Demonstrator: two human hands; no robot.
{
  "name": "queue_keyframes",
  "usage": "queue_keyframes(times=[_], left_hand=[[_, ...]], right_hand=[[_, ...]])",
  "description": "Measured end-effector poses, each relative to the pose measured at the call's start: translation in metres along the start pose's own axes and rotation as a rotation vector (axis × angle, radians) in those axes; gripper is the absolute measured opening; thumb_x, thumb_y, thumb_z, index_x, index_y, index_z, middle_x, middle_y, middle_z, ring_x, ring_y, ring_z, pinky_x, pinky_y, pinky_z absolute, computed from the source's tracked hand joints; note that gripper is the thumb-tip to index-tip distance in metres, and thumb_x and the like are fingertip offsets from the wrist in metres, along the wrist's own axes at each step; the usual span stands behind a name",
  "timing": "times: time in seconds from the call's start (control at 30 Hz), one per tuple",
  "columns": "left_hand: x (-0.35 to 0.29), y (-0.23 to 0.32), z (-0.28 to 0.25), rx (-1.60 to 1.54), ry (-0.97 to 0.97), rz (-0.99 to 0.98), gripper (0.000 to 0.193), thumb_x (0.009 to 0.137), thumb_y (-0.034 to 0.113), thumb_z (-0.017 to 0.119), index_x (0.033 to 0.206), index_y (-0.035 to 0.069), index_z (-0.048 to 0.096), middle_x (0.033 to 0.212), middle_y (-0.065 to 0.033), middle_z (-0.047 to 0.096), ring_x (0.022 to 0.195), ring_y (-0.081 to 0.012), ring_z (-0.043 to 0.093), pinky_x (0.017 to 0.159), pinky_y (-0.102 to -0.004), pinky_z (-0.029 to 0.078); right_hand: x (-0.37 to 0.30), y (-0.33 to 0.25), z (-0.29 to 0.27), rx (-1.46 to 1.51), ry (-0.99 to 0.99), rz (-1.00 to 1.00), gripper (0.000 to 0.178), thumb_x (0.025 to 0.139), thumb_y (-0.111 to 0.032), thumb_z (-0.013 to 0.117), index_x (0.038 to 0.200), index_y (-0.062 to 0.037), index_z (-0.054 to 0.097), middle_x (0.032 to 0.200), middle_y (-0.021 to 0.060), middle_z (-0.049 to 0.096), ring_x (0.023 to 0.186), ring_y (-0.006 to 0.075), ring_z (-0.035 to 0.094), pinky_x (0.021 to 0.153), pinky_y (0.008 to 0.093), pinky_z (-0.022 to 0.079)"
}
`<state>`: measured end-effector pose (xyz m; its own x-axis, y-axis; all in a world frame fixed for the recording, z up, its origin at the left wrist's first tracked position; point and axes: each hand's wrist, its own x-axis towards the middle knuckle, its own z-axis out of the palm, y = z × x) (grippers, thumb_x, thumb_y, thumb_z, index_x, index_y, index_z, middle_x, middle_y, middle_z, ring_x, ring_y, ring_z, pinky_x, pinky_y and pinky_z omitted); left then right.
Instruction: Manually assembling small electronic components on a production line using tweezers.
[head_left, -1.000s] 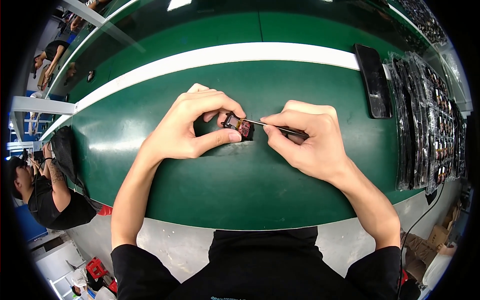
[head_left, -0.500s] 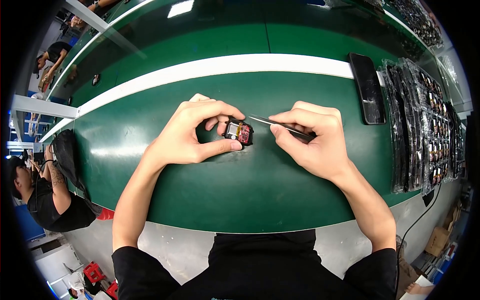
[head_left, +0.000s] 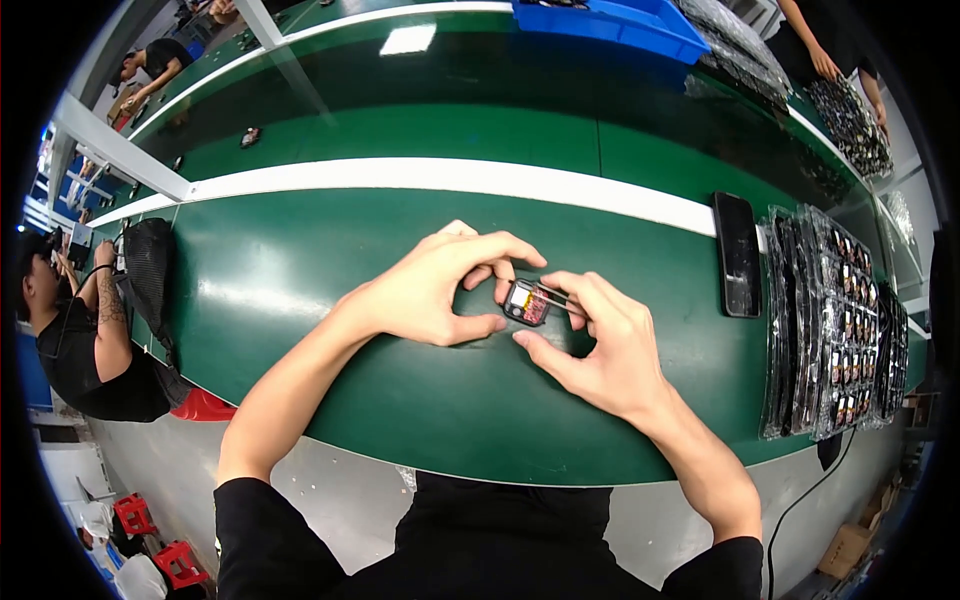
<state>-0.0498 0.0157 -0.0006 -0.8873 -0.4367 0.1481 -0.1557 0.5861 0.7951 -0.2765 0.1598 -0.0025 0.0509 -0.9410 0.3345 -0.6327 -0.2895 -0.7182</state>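
Observation:
A small black watch-like housing lies face up on the green bench top, its red circuit board and a yellow strip exposed. My left hand curls around its left side, thumb at the lower corner and curled fingers at the upper left edge. The left index finger arches above it. Metal tweezers are tucked in the fingers of my right hand, pointing left across the housing. My right thumb and index finger reach the housing's right side; whether they touch it I cannot tell.
A black phone lies at the right. Beside it stand upright clear plastic trays of small parts. A white strip crosses behind my hands; a blue bin sits beyond. A person sits at the left.
My right hand has moved left to the housing, its thumb now spread from the tweezers, which lie farther back among the fingers. The view has shifted, showing more of the far bench.

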Motion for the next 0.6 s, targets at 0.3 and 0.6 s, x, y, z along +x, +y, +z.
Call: queue_keyframes(times=[0.3, 0.6], left_hand=[[-0.0056, -0.0003, 0.0065, 0.029, -0.03, 0.037, 0.063, 0.083, 0.006, 0.081, 0.145, 0.014, 0.071, 0.099, 0.0044, 0.072, 0.082, -0.0142, 0.056, 0.099, -0.0358, 0.04], [-0.0008, 0.0067, 0.0025, 0.025, -0.017, 0.048, 0.066, 0.082, 0.006, 0.082, 0.147, 0.014, 0.07, 0.095, 0.0056, 0.073, 0.079, -0.0142, 0.053, 0.095, -0.0344, 0.041]], right_hand=[[-0.0064, 0.0011, 0.0105, -0.081, 0.011, 0.029, 0.049, 0.082, -0.019, 0.096, 0.126, -0.0036, 0.078, 0.083, 0.0055, 0.066, 0.069, 0.0167, 0.063, 0.062, 0.0338, 0.052], [-0.0068, -0.0006, 0.0042, -0.101, 0.013, 0.014, 0.044, 0.082, -0.023, 0.093, 0.118, -0.004, 0.078, 0.089, 0.0071, 0.073, 0.071, 0.0188, 0.071, 0.066, 0.0369, 0.059]])
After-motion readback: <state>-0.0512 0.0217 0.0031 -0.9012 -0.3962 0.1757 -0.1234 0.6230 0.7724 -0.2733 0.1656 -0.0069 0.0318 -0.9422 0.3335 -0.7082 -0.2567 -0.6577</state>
